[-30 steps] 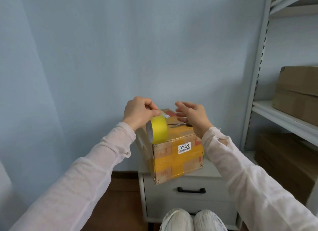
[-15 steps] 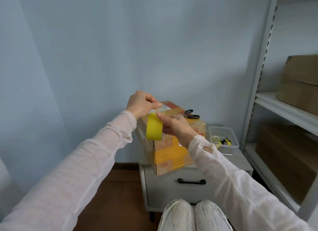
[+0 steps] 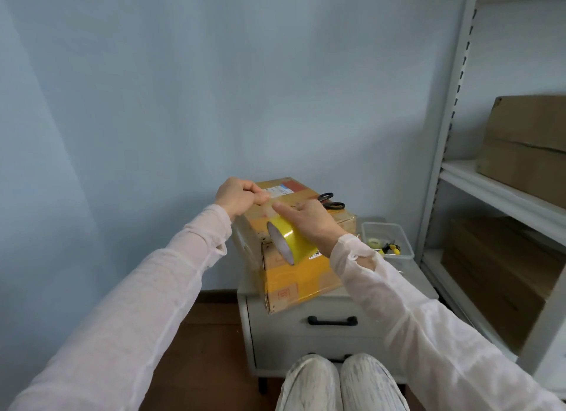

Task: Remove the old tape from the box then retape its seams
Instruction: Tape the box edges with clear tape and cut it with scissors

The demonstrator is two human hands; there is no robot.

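A cardboard box (image 3: 294,275) wrapped in yellow tape stands on a grey cabinet (image 3: 306,328). My right hand (image 3: 309,223) grips a yellow tape roll (image 3: 288,242) in front of the box's near top corner. My left hand (image 3: 237,196) pinches the pulled-out end of the tape above the box's top left edge. A short, almost clear strip stretches between the two hands. Black-handled scissors (image 3: 332,200) lie on the box top behind my right hand.
A clear plastic tray (image 3: 395,242) with small items sits on the cabinet to the right of the box. A metal shelf rack (image 3: 444,171) with brown cartons (image 3: 526,141) stands at the right. My knees (image 3: 340,383) are low in front of the cabinet drawer.
The tape roll has passed from my left hand to my right hand and dropped lower. My left hand now pinches the free tape end, pulled away from the roll.
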